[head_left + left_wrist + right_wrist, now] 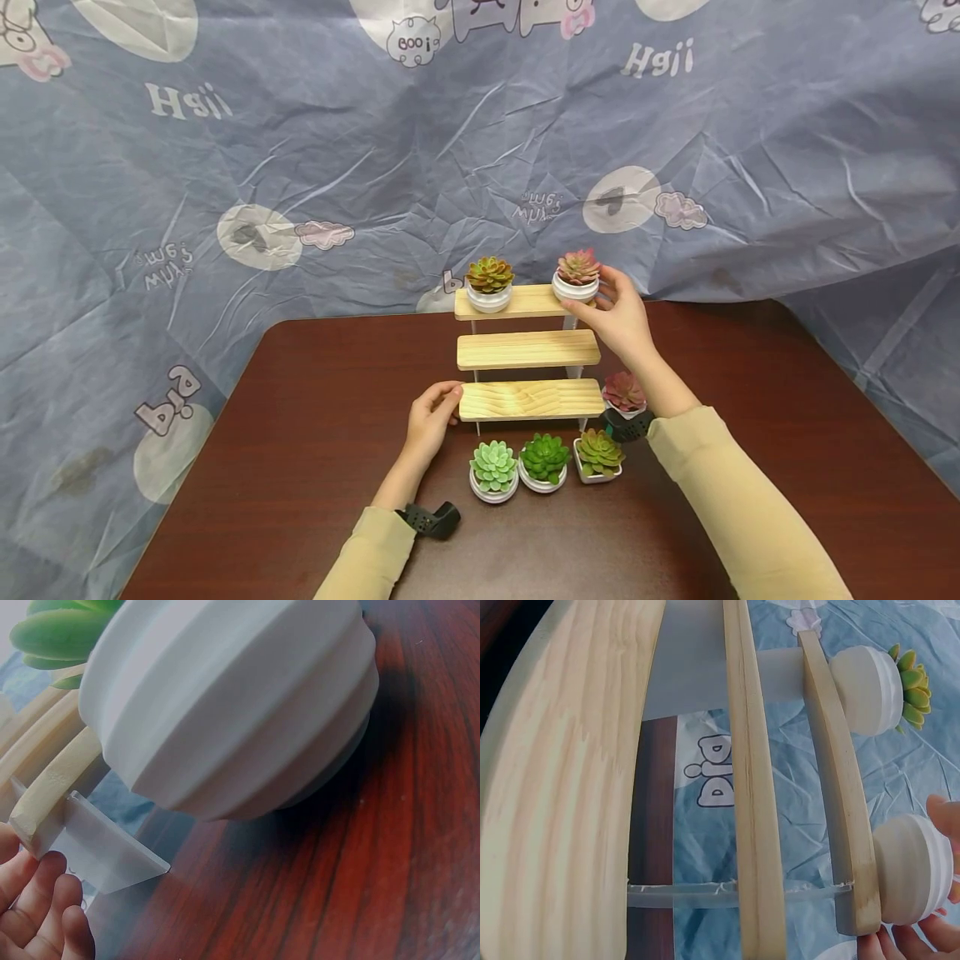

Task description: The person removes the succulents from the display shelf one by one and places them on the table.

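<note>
A three-tier wooden display stand [528, 352] with clear side supports stands on the table. My right hand [621, 315] holds a white round pot with a pink succulent [578, 268] at the right end of the top tier, thumb in front and fingers behind. In the right wrist view that pot [911, 870] sits right at the board's surface. At the left end of the top tier is an orange-green succulent in a white pot [490, 285]. My left hand [431, 421] grips the left end of the bottom tier; the left wrist view shows its fingertips [52, 870] at the board's end.
In front of the stand are a pale green succulent [494, 468], a dark green one [544, 461] and a yellow-green one in a square pot [598, 454]. A reddish succulent [624, 392] sits by the stand's right side, partly behind my right wrist. Blue printed cloth [420, 167] hangs behind the brown table [337, 392].
</note>
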`<action>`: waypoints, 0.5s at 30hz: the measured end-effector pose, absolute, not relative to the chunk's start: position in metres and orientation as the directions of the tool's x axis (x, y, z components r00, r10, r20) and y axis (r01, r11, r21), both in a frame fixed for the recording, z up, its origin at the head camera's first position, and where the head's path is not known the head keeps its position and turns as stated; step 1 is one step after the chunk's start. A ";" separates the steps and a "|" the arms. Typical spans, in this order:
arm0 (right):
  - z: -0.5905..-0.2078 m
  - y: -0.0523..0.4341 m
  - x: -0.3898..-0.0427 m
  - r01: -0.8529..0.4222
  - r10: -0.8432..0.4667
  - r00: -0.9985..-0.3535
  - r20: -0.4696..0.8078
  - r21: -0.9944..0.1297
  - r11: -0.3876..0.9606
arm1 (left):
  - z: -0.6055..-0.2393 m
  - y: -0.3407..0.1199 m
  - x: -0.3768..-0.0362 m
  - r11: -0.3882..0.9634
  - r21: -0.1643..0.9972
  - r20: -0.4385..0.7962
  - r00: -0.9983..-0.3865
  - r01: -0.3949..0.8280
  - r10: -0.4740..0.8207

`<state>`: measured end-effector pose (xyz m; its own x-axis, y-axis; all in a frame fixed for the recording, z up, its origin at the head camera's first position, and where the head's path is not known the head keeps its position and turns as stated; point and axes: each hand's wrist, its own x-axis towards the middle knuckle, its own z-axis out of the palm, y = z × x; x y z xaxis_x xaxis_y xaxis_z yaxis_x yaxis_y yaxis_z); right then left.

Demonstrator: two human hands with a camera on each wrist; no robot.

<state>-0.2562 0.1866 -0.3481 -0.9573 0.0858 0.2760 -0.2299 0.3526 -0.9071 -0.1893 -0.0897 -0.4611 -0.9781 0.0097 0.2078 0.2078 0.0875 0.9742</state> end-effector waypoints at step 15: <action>-0.352 0.188 -0.268 -0.214 0.101 -0.959 0.266 -0.907 0.362 | -0.461 -0.090 -0.189 0.096 0.973 0.208 -0.978 0.208 0.012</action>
